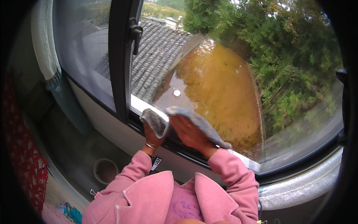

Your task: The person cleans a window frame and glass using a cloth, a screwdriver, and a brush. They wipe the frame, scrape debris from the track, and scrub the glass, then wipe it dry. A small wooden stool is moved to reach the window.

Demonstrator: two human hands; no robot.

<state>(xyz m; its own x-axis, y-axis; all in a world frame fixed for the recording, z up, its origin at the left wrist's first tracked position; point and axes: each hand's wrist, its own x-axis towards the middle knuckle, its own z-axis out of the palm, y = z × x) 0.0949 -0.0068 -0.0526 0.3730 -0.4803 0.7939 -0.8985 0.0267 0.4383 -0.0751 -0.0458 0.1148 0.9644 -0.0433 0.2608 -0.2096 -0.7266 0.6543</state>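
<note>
My left hand (154, 136), with a bracelet at the wrist, grips a grey cloth (152, 118) at the lower track of the window, beside the dark upright frame (120, 71). Just to its right, my right hand (189, 135) is slanted over the white outer sill (140, 105) with grey cloth (204, 124) along its far side. Motion blurs the right fingers, and the cloth partly hides them. Whether both hands share one cloth or hold two, I cannot tell.
A black latch (136, 31) juts from the upright frame. Patterned curtains (307, 184) hang at both sides. A pale bucket (105, 171) stands at the lower left, near red flowered fabric (26, 149). Outside are a tiled roof (158, 48), brownish water (223, 86) and trees (291, 63).
</note>
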